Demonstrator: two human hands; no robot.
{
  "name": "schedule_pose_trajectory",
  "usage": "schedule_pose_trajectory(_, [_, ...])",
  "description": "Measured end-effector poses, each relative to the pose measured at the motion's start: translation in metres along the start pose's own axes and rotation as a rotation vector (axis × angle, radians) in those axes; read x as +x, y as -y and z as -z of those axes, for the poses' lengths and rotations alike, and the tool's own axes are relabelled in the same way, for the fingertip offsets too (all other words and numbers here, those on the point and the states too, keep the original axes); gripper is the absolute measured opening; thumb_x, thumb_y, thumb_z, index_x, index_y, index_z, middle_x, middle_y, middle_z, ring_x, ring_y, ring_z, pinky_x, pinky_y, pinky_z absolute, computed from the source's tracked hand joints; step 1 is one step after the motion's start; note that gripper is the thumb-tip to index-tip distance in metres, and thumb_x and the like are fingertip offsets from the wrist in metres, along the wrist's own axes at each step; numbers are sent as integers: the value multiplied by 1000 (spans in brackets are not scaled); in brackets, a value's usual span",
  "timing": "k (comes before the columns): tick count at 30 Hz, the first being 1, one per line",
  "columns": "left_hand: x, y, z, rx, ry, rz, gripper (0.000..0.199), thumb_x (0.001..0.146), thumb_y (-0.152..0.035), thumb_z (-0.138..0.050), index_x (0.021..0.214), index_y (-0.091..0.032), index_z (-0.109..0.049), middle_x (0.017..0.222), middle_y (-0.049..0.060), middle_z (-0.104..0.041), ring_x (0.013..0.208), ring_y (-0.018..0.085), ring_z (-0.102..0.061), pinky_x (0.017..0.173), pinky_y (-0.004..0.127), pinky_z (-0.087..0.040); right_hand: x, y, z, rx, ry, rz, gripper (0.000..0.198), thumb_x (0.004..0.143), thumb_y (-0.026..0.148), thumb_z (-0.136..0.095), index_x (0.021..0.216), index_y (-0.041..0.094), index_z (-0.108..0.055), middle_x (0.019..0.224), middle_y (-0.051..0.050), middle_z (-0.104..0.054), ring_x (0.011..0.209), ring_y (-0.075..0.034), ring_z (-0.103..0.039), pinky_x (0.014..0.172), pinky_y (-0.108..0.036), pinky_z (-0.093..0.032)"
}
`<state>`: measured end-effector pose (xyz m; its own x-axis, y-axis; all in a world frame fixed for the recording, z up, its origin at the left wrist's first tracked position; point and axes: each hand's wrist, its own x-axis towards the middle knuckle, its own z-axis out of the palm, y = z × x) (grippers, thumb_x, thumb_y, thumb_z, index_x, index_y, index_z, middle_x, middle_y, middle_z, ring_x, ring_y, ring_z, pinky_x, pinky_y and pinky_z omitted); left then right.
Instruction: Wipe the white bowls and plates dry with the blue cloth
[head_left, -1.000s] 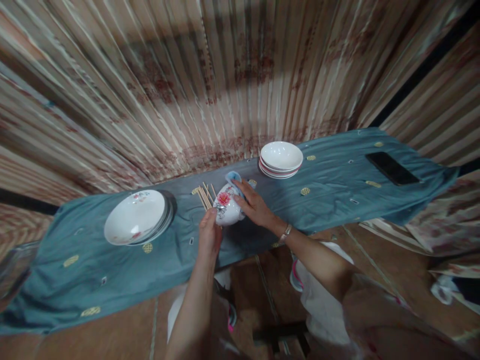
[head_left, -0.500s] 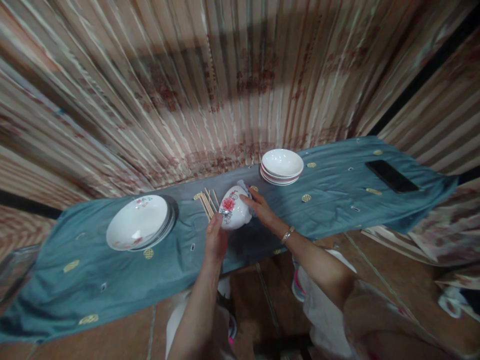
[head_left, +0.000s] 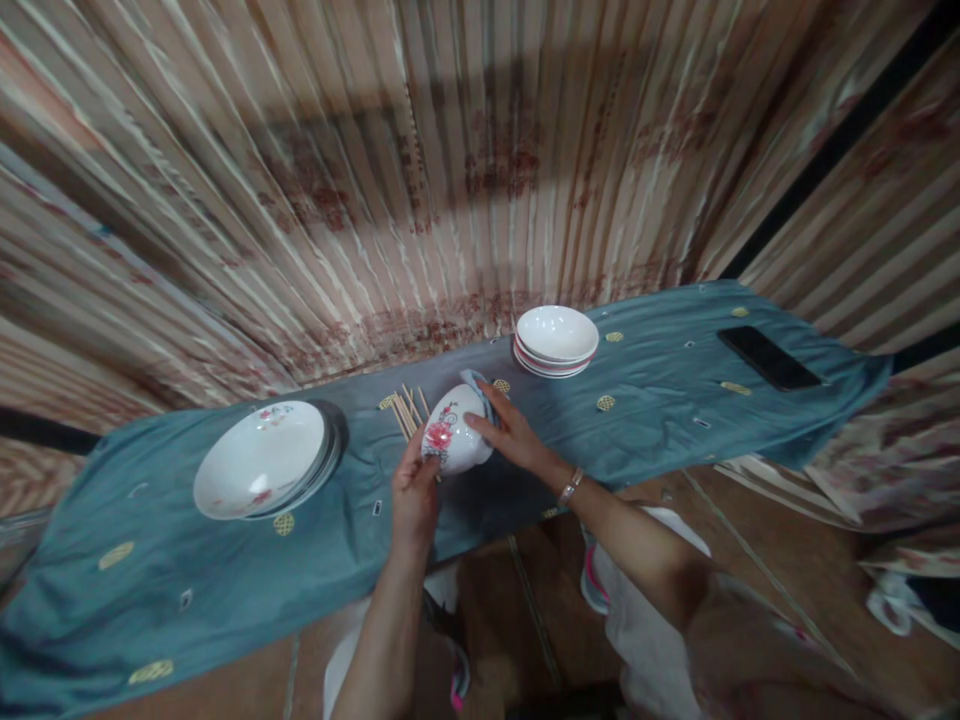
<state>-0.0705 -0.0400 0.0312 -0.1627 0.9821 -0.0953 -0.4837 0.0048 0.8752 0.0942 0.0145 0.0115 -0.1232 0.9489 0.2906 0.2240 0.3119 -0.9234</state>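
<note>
A white bowl with a pink flower on its side is held tilted above the table, between my two hands. My left hand is closed on the bowl's left edge, thumb on the outer wall. Against the right side of the bowl, my right hand presses a light blue cloth, its fingers wrapped over cloth and rim. Part of the cloth is hidden by the fingers and the bowl. Just behind the bowl lie several wooden chopsticks, partly covered by it.
Stacked plates with floral rims sit on the left of the teal tablecloth. A stack of white bowls stands behind and right of my hands. A black phone lies at the far right. A patterned curtain hangs behind.
The bowl has turned a little in my hands, and my left hand's hold has shifted on its edge. My right hand with the cloth has moved slightly along the rim. The view has shifted slightly.
</note>
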Motion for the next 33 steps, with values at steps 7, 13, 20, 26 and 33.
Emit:
schedule_pose_trajectory(7, [-3, -1, -8, -47, -31, 52, 42, 60, -50, -90, 86, -19, -77, 83, 4, -77, 79, 17, -70, 77, 28, -53, -17, 18, -1, -334, 88, 212, 61, 103, 45, -42, 160, 23, -34, 165, -13, -37, 155, -25, -29, 125, -52, -27])
schedule_pose_trajectory(13, [-3, -4, -5, -61, -37, 79, 43, 54, -49, -94, 78, -18, -75, 77, -1, -76, 67, 10, -64, 67, 21, -49, -28, 43, -8, -629, 240, 335, 57, 105, 37, -39, 157, 15, -39, 167, -21, -28, 152, -37, -33, 117, -63, -32])
schedule_pose_trajectory(20, [-2, -5, -6, -91, -50, 84, 41, 53, -45, -95, 75, -17, -73, 79, 1, -77, 66, 12, -66, 68, 23, -50, -21, 31, -6, -452, 155, 202, 54, 106, 42, -37, 157, 23, -41, 167, -13, -32, 151, -30, -35, 122, -57, -26])
schedule_pose_trajectory(26, [-1, -5, -4, -82, -55, 72, 43, 54, -48, -94, 78, -18, -75, 78, 3, -78, 74, 18, -72, 80, 31, -55, -9, 5, -8, -26, 31, 18, 63, 101, 61, -36, 152, 26, -48, 160, -6, -45, 151, -22, -36, 128, -44, -22])
schedule_pose_trajectory(33, [1, 0, 4, -103, -88, 60, 43, 53, -48, -94, 76, -17, -75, 82, 4, -80, 72, 17, -72, 79, 30, -55, -5, -14, -19, 212, -58, -296, 79, 89, 78, -43, 147, 25, -55, 155, -6, -52, 148, -26, -42, 127, -46, -24])
